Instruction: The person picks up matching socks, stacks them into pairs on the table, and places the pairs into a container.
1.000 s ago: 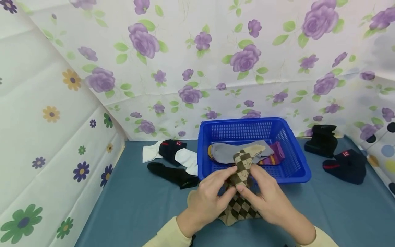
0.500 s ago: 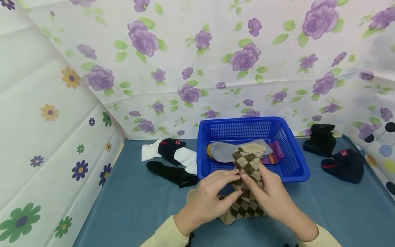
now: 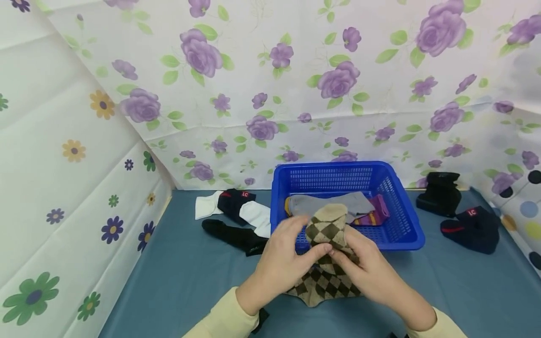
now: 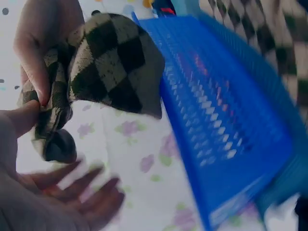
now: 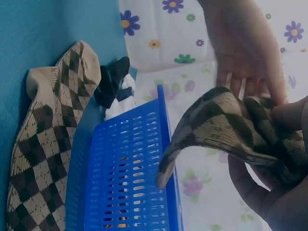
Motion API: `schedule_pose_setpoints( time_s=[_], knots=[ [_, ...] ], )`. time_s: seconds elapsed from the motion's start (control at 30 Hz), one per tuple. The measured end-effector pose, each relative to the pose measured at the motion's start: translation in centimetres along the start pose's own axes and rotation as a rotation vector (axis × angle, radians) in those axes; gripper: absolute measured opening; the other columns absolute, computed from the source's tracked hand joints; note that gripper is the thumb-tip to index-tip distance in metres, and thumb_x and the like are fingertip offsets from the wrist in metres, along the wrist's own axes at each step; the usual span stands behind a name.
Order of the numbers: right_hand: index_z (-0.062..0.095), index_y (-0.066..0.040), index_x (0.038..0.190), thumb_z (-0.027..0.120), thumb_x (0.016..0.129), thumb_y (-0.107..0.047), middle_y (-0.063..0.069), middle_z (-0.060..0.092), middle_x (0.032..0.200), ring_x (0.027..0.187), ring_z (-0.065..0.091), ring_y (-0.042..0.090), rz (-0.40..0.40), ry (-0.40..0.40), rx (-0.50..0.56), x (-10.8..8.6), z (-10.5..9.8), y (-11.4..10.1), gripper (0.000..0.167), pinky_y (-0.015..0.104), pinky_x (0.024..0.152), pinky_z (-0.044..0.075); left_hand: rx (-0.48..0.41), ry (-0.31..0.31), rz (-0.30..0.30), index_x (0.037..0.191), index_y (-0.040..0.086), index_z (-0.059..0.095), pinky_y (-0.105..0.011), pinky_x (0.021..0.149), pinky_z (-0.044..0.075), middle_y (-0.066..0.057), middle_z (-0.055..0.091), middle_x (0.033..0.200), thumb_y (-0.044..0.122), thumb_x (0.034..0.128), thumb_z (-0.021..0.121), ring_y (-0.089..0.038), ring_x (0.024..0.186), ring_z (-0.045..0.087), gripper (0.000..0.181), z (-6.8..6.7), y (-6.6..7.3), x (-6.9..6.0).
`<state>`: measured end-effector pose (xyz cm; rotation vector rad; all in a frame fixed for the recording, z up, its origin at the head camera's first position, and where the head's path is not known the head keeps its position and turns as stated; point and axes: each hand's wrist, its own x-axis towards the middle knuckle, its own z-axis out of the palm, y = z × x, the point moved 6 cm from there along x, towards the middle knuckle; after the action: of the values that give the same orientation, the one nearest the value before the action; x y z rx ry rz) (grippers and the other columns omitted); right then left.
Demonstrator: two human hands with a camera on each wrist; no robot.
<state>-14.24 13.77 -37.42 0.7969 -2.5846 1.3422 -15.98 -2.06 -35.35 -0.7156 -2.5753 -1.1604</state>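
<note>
A brown-and-beige argyle sock is held up over the basket's near edge, its beige end uppermost. My right hand grips it, thumb in front and fingers behind. My left hand is at its left side with the thumb touching the fabric; in the left wrist view, the other left fingers are spread, blurred and apart from the sock. Beneath both hands a matching argyle sock lies flat on the table, partly covered in the head view but plainer in the right wrist view.
Behind the hands stands a blue plastic basket holding grey socks and a purple striped sock. Left of it lie a black sock, white socks and a navy sock. Black and navy socks lie right.
The held sock has turned and shifted slightly left, its beige end now folded over toward the top. My left hand has come up beside it, its thumb meeting the right thumb.
</note>
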Motion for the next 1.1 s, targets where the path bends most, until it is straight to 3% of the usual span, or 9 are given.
schedule_pose_setpoints(
  time_s=[0.07,0.13,0.23,0.37,0.67,0.87,0.9,0.97,1.1],
  knots=[
    [0.056,-0.029,0.119,0.057,0.094,-0.018,-0.009,0.057,0.111,0.095,0.057,0.004,-0.017,-0.004,0.018,0.0,0.0,-0.1,0.028,0.024,0.073,0.052,-0.104,-0.02,0.021,0.13,0.029,0.05,-0.03,0.093,0.048,0.012,0.053,0.129,0.046,0.0874,0.06,-0.002,0.12,0.049,0.047,0.4,0.1,-0.1],
    [0.057,-0.029,0.116,0.058,0.093,-0.017,-0.01,0.059,0.105,0.088,0.059,0.002,-0.019,-0.01,0.022,0.0,-0.1,-0.1,0.025,0.023,0.069,0.052,-0.175,-0.003,0.109,0.129,0.025,0.052,-0.023,0.09,0.049,0.01,0.056,0.126,0.036,0.0893,0.062,-0.002,0.115,0.053,0.042,0.5,0.7,-0.1],
    [0.058,-0.028,0.114,0.059,0.092,-0.017,-0.011,0.059,0.103,0.085,0.06,0.001,-0.016,-0.008,0.02,-0.1,-0.1,-0.1,0.024,0.022,0.069,0.052,-0.199,0.071,0.243,0.129,0.017,0.052,-0.016,0.086,0.049,0.003,0.059,0.123,0.023,0.0888,0.064,-0.003,0.107,0.058,0.042,0.4,1.7,-0.2],
    [0.057,-0.029,0.116,0.059,0.092,-0.019,-0.011,0.058,0.105,0.088,0.06,0.001,-0.014,-0.007,0.03,-0.1,0.1,-0.2,0.025,0.022,0.071,0.052,-0.213,0.158,0.316,0.124,0.012,0.055,-0.014,0.082,0.049,-0.002,0.062,0.116,0.015,0.0847,0.069,-0.005,0.098,0.061,0.042,-0.2,2.2,-0.4],
    [0.046,-0.027,0.132,0.062,0.09,-0.018,-0.009,0.058,0.121,0.106,0.061,0.005,0.007,-0.008,0.13,0.5,0.2,-0.9,0.046,0.024,0.084,0.052,-0.262,0.231,0.293,0.119,0.013,0.059,-0.017,0.075,0.052,-0.001,0.066,0.094,0.013,0.0847,0.069,-0.005,0.086,0.063,0.035,-1.2,2.4,-0.3],
    [0.042,-0.023,0.136,0.069,0.084,-0.01,-0.006,0.058,0.123,0.104,0.062,0.009,-0.027,-0.041,0.255,0.9,1.0,-1.6,0.06,0.027,0.082,0.053,-0.404,0.234,0.249,0.101,0.011,0.069,-0.023,0.07,0.054,-0.002,0.068,0.092,0.015,0.0844,0.07,-0.008,0.084,0.063,0.017,-2.3,2.5,0.2],
    [0.045,-0.025,0.133,0.071,0.082,-0.012,-0.009,0.059,0.12,0.098,0.063,0.007,-0.019,-0.048,0.247,0.8,1.3,-1.2,0.059,0.026,0.079,0.053,-0.425,0.235,0.249,0.098,0.011,0.07,-0.024,0.069,0.054,-0.003,0.067,0.091,0.014,0.0843,0.07,-0.008,0.083,0.063,0.014,-2.6,2.4,0.3],
    [0.056,-0.027,0.113,0.072,0.082,-0.02,-0.013,0.06,0.099,0.08,0.06,0.001,0.012,-0.075,0.194,0.6,1.9,-0.1,0.036,0.023,0.07,0.052,-0.453,0.246,0.248,0.093,0.01,0.07,-0.025,0.065,0.054,-0.004,0.067,0.087,0.012,0.0842,0.069,-0.009,0.079,0.063,0.009,-3.4,2.3,0.6],
    [0.057,-0.032,0.09,0.066,0.086,-0.034,-0.017,0.058,0.082,0.065,0.051,-0.001,0.104,-0.169,0.136,0.0,3.0,1.6,0.01,0.022,0.058,0.046,-0.486,0.273,0.174,0.097,0.007,0.064,-0.023,0.057,0.05,-0.009,0.068,0.088,0.007,0.0867,0.065,-0.012,0.068,0.062,0.01,-5.1,1.5,1.2]
  ],
)
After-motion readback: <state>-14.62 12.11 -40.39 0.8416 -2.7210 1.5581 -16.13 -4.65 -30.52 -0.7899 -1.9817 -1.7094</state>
